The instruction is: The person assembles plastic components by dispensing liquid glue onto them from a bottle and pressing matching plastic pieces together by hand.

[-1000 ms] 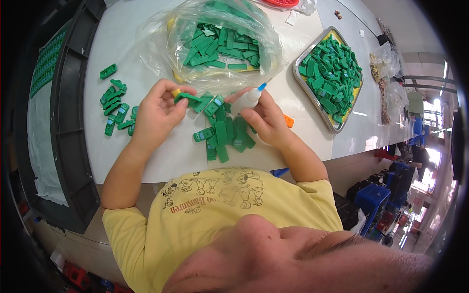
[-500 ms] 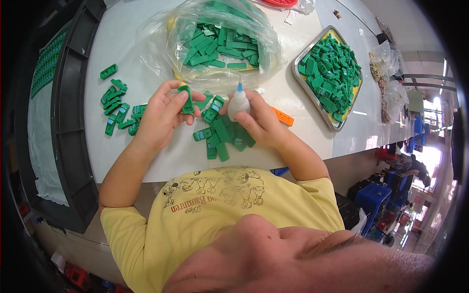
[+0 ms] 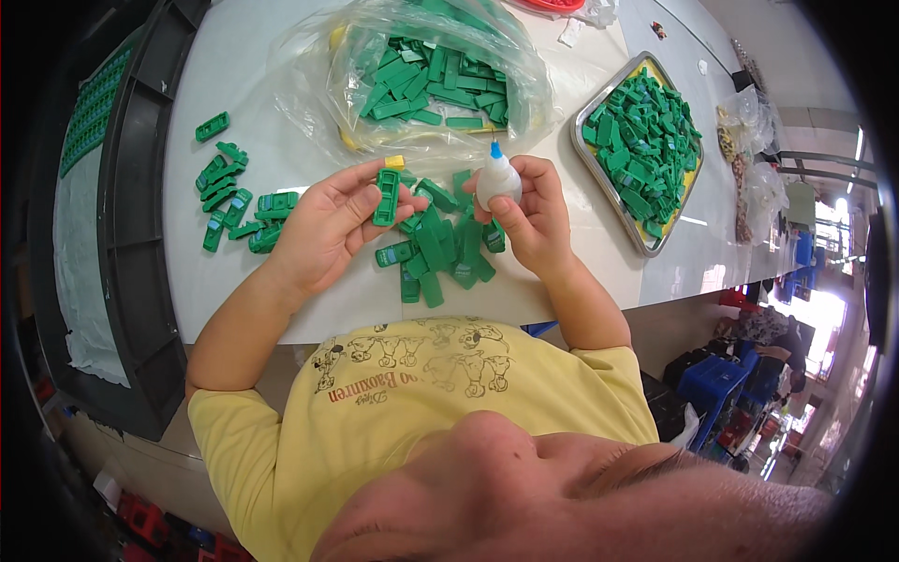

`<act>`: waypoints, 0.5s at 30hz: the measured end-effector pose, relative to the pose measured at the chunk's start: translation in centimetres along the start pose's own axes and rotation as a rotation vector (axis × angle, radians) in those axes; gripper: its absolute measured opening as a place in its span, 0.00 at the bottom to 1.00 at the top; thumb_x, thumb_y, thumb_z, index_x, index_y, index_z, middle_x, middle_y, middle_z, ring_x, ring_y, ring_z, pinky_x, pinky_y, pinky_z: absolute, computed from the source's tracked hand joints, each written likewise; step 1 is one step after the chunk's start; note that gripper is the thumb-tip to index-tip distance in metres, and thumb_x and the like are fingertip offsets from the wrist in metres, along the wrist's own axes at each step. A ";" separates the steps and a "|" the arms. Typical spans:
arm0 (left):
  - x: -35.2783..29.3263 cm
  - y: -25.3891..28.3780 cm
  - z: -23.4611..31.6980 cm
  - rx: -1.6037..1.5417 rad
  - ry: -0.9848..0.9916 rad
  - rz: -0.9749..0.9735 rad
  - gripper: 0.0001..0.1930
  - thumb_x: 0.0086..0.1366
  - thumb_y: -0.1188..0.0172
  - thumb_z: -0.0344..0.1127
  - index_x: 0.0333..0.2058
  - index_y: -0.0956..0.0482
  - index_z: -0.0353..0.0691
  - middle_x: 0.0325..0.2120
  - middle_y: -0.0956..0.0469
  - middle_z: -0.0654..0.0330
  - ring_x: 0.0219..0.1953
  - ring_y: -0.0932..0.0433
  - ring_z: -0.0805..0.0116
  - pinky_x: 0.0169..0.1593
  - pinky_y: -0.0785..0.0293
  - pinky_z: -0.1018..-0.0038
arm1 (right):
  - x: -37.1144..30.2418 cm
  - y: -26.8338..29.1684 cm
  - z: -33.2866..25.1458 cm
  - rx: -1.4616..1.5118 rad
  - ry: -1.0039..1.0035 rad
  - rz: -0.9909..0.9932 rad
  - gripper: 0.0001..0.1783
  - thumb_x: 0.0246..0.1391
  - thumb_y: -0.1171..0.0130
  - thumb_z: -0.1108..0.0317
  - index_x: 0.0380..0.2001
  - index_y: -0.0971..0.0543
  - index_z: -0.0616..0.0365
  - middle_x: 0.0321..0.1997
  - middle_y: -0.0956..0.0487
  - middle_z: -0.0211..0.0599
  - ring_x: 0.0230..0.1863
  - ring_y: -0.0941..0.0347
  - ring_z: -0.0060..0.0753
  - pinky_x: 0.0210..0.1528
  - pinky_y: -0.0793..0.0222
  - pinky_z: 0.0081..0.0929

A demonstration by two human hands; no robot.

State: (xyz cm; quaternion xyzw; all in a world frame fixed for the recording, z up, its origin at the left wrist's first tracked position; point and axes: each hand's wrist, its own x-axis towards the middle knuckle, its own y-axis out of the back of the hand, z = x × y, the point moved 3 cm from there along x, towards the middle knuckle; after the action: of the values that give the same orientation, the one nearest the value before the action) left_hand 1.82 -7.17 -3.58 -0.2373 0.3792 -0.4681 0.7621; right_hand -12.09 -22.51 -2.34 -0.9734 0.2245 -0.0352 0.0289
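Observation:
My left hand (image 3: 328, 225) pinches a green plastic toy car shell (image 3: 386, 197), its hollow side facing up. A yellow finger cover (image 3: 394, 162) sits at the tip of one of that hand's fingers. In my right hand (image 3: 534, 220) is a small white squeeze bottle (image 3: 497, 182) with a blue tip and a thin needle pointing away from me. The needle is apart from the shell. Between and below my hands lies a loose heap of green car pieces and flat green plates (image 3: 431, 245), partly behind my fingers.
A clear plastic bag (image 3: 309, 117) of flat green pieces lies beyond my hands. At right stands a metal tray (image 3: 585, 150) heaped with green parts. More green toy cars (image 3: 220, 178) lie at left, beside a dark crate (image 3: 140, 234). A red container (image 3: 552, 4) shows at the far edge.
My right hand has moved right with the squeeze bottle, away from the shell, and now covers the orange block. My left hand has shifted slightly right, still holding the shell.

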 end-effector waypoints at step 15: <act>1.3 1.0 -0.7 0.002 -0.018 -0.043 0.20 0.59 0.48 0.33 0.49 0.36 0.35 0.38 0.28 0.56 0.35 0.27 0.69 0.32 0.31 0.79 | 0.0 0.8 -0.2 -0.351 0.132 0.057 0.15 0.47 0.43 0.69 0.37 0.33 0.63 0.31 0.29 0.32 0.28 0.36 0.15 0.30 0.40 0.12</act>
State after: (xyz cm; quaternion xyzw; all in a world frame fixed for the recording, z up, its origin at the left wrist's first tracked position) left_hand 2.16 -7.86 -5.20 -0.2489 0.3669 -0.4827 0.7553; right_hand -12.42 -23.21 -2.15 -0.9523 0.2563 -0.0582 -0.1552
